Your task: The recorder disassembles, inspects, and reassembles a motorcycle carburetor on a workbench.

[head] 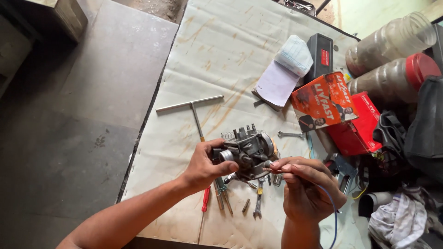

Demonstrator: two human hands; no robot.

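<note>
My left hand (206, 164) grips a grey metal carburetor (249, 148) and holds it above the table. My right hand (304, 184) pinches a small thin part at the carburetor's right side, fingertips touching the body. A thin blue wire (333, 207) loops from under that hand toward the front. Directly below the carburetor lie a red-handled screwdriver (205, 199), a small spanner (258, 203) and several other small tools and springs.
A stained white sheet (221, 55) covers the table. A T-handle wrench (194, 107) lies left of centre. At the right are orange and red boxes (325, 99), a black case (319, 56), paper (277, 83), plastic jars (392, 74), rags and dark cloth. Concrete floor lies left.
</note>
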